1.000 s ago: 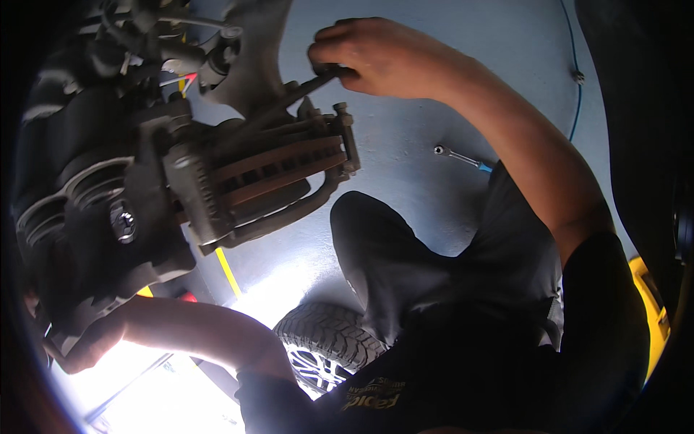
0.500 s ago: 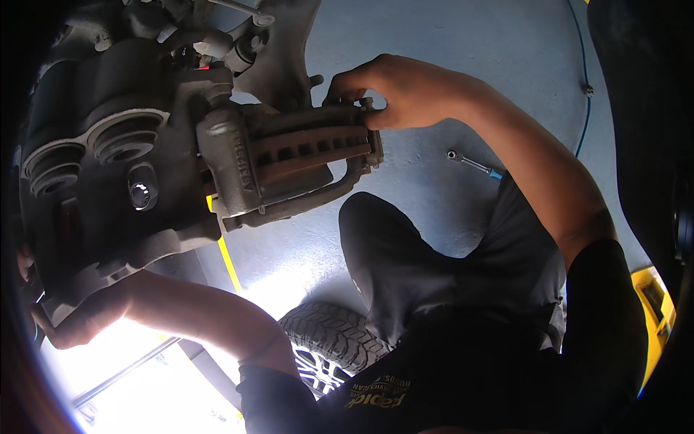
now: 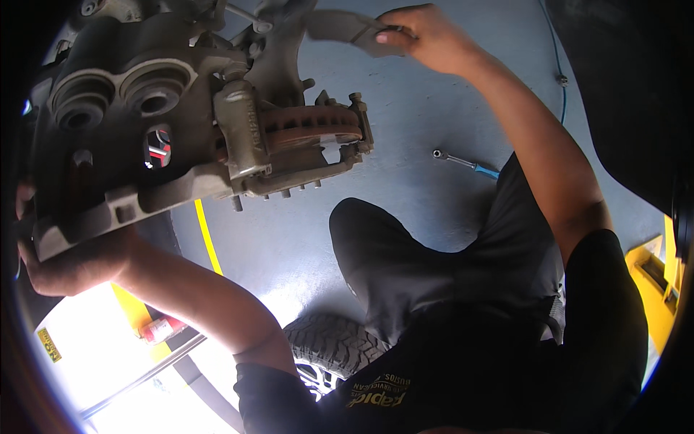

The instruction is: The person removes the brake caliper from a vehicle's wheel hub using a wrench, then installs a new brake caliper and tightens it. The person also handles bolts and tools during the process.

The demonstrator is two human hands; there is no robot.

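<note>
Up beyond the hub, my right hand (image 3: 432, 42) pinches a dark, curved brake pad (image 3: 341, 30) by its right end, well apart from the rotor. My left hand (image 3: 79, 266) is wrapped under and round the left end of the large two-piston brake caliper (image 3: 108, 177); some of its fingers are hidden behind the metal. Both round pistons (image 3: 153, 100) face me. Beside the caliper, the rusty vented brake rotor (image 3: 307, 124) sits within the caliper bracket (image 3: 242, 137).
A ratchet with a blue handle (image 3: 466, 163) lies on the grey floor, near my knee. Behind my left forearm is a wheel with a treaded tyre (image 3: 336, 340). A thin hose (image 3: 558, 54) runs along the floor, and yellow equipment (image 3: 650, 271) stands at the right edge.
My right hand has lifted away from the rotor, up and outward, with the brake pad in it. My left hand and the caliper have shifted slightly upward in view.
</note>
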